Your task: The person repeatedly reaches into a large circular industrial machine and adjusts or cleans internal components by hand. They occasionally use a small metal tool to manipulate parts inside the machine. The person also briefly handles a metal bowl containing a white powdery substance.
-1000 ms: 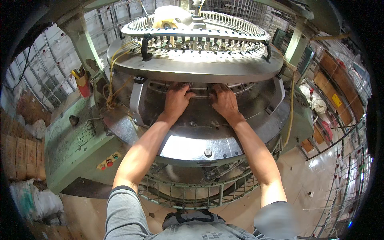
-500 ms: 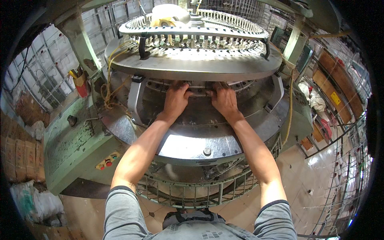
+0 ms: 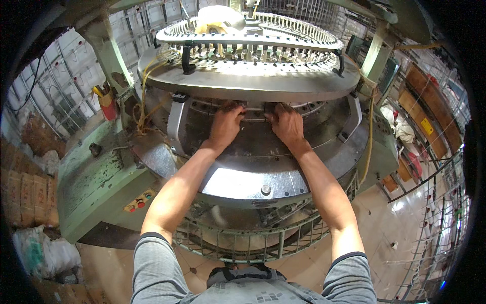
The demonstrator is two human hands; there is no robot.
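Both hands reach into a large circular metal machine, beneath its steel ring plate (image 3: 248, 86). My left hand (image 3: 227, 125) has its fingers curled at a curved, bolted metal band (image 3: 311, 108) inside. My right hand (image 3: 287, 126) is a short way to its right, fingers bent at the same band. What the fingertips hold is too small and shadowed to make out. Silver side brackets (image 3: 177, 124) flank the hands, and a polished steel plate (image 3: 238, 182) lies below them. Above sits a ring of many small guides (image 3: 248, 68) with a white cone behind it.
A green frame (image 3: 86, 187) carries a button panel (image 3: 139, 202) and a red holder (image 3: 107, 106) of tools. Yellow cords hang on both sides. Cartons (image 3: 28, 197) and white bags (image 3: 45, 253) stand at left; wooden boards (image 3: 420, 116) and wire racks at right; a railing (image 3: 253, 243) runs below.
The view has shifted slightly. Both hands stay at the inner band in nearly the same place, with only small movements of the fingers.
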